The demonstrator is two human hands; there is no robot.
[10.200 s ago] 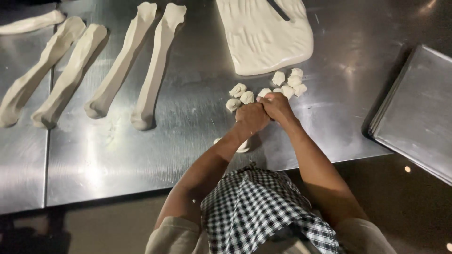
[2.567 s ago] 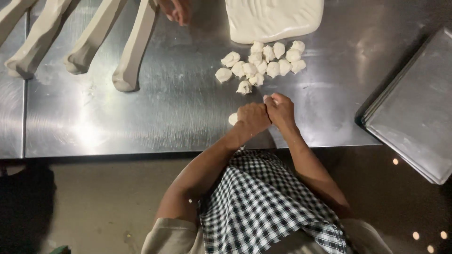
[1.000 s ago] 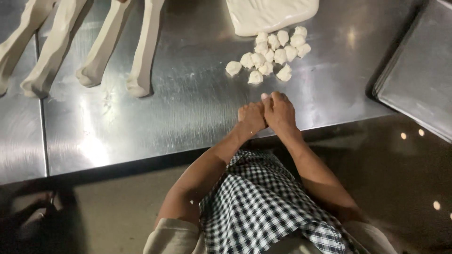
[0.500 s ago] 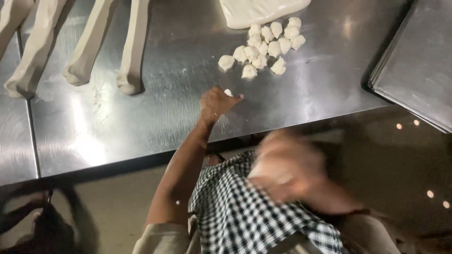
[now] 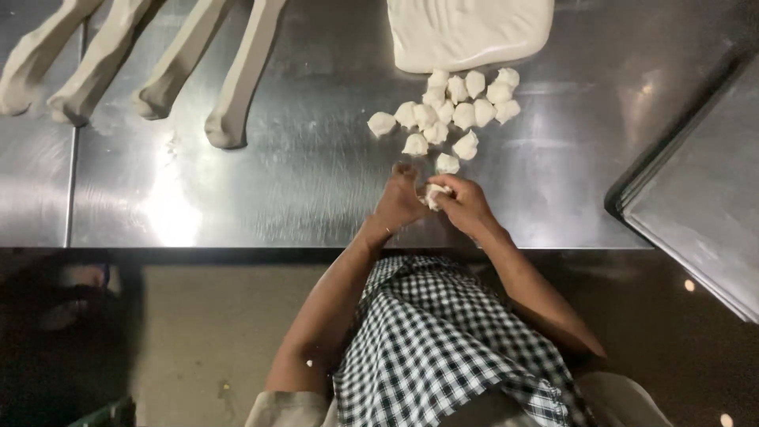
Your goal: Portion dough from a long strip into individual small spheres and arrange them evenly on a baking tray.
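Both my hands meet over the steel table [image 5: 277, 182] near its front edge. My left hand [image 5: 399, 202] and my right hand [image 5: 466, 205] pinch a small white lump of dough [image 5: 436, 194] between their fingers. Just beyond my hands lies a cluster of several small torn dough pieces [image 5: 455, 115]. Behind the cluster sits a large flat slab of dough [image 5: 470, 32], cut off by the top of the view.
Several long dough rolls [image 5: 237, 87] lie at the back left of the table. A stack of metal baking trays [image 5: 704, 198] stands at the right. A seam in the table [image 5: 73, 158] runs at far left. My checked apron [image 5: 443, 348] shows below.
My right hand, blurred and drawn back toward my body half a second ago, has returned to the table and joined my left hand on the dough lump.
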